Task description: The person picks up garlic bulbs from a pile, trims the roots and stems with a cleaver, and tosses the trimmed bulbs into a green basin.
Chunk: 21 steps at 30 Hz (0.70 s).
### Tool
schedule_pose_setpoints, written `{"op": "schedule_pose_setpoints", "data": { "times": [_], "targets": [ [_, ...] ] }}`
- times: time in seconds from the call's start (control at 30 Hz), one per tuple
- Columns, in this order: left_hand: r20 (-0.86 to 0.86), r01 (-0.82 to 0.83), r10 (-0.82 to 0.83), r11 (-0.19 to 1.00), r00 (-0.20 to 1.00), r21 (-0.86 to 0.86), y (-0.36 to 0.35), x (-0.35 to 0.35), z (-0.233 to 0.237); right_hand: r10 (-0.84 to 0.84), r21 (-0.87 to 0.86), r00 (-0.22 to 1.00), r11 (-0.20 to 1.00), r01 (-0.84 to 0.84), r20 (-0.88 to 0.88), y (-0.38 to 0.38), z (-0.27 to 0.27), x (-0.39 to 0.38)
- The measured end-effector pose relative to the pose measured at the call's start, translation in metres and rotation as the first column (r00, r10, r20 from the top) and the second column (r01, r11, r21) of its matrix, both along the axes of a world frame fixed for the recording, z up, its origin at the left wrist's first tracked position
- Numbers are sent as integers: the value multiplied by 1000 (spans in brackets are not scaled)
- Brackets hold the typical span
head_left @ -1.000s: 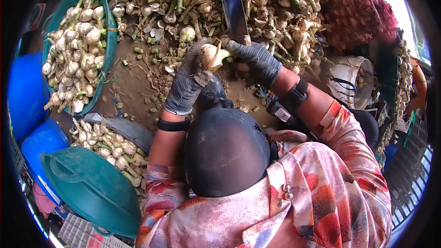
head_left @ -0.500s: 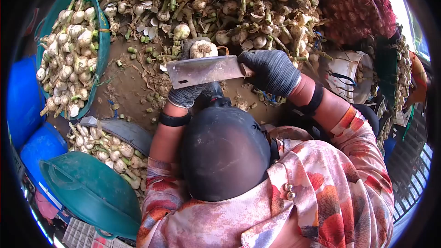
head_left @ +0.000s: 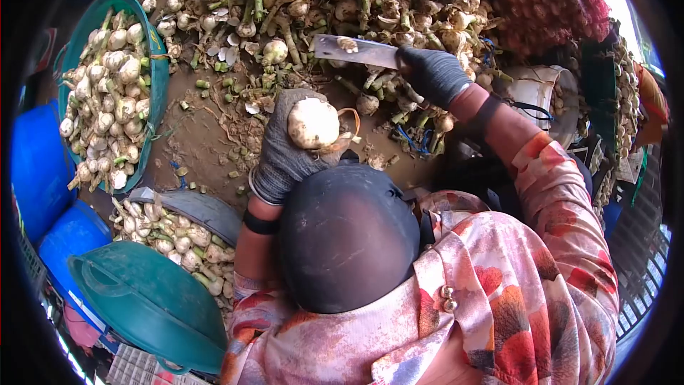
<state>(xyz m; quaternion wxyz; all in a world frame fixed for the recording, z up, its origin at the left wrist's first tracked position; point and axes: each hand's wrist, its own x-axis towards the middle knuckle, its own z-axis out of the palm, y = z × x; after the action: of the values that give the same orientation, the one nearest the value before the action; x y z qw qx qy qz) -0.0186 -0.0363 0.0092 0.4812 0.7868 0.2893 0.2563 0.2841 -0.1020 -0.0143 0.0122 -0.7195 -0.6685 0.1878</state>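
In a grey knit glove, my left hand point(head_left: 278, 150) is wrapped round a large garlic bulb point(head_left: 313, 123), whose pale, flat cut face is turned up. My right hand point(head_left: 436, 75), gloved too, grips a cleaver point(head_left: 370, 53) by its handle, with the blade pointing left over the garlic heap. A trimmed root piece point(head_left: 348, 44) lies on the flat of the blade. The blade and the bulb are apart. In front of both hands spreads a big heap of garlic with stalks point(head_left: 285, 0). A black rounded knee cover point(head_left: 349, 235) sits below my left hand.
At the left stands a green basin point(head_left: 158, 64) full of garlic. Below it are more garlic point(head_left: 178, 232), a tilted green tub point(head_left: 149, 299) and blue containers point(head_left: 39, 150). A red mesh sack point(head_left: 548, 7) and a white bucket point(head_left: 531, 89) stand at the right. Cut stalks litter the ground.
The cleaver has moved up and away from the bulb, now carrying a root piece on its blade. My left hand has come nearer, with the bulb's cut face now showing.
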Motion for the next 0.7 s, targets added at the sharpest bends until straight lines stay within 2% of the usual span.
{"op": "schedule_pose_setpoints", "data": {
  "times": [0.07,0.13,0.17,0.2,0.27,0.33,0.37,0.4,0.43,0.47,0.5,0.53,0.63,0.7],
  "targets": [
    [40,-79,77,995,996,52,10,-14,5,-39,120,997,992,47,-70,-8,14,0],
    [56,-263,276,948,959,-181,19,-23,-3,-106,140,983,982,128,-150,-9,34,-11],
    [168,-240,379,813,910,-531,26,-27,-1,-93,207,973,969,137,-210,-6,37,-14],
    [143,-260,342,876,929,-405,37,-26,-1,-135,187,962,966,181,-236,-2,38,-20],
    [40,-264,276,946,960,-189,40,-24,1,-61,133,942,985,110,-329,6,53,-36],
    [-69,-154,148,985,987,-84,35,-13,1,122,212,943,976,-57,-309,10,65,-58],
    [-122,-32,72,954,990,298,31,-24,-31,184,179,936,975,-134,-302,15,75,-66],
    [-123,-12,63,925,990,381,26,-28,-49,243,143,924,967,-209,-296,19,85,-72],
    [-98,-46,79,951,992,305,21,-26,-51,267,117,915,963,-243,-301,21,85,-75],
    [-38,-105,111,986,993,130,17,-22,-47,293,89,905,956,-279,-310,21,83,-75],
    [2,-130,130,991,992,-13,16,-15,-40,330,151,884,943,-295,-332,19,75,-73],
    [11,-132,133,988,991,-75,16,-13,-35,332,124,887,943,-308,-321,18,73,-73],
    [1,-90,91,989,996,-121,20,-14,-24,343,44,898,938,-344,-275,18,73,-74],
    [-25,-52,50,991,998,-120,19,-13,-20,336,57,909,941,-333,-246,15,64,-71]
  ]
}}
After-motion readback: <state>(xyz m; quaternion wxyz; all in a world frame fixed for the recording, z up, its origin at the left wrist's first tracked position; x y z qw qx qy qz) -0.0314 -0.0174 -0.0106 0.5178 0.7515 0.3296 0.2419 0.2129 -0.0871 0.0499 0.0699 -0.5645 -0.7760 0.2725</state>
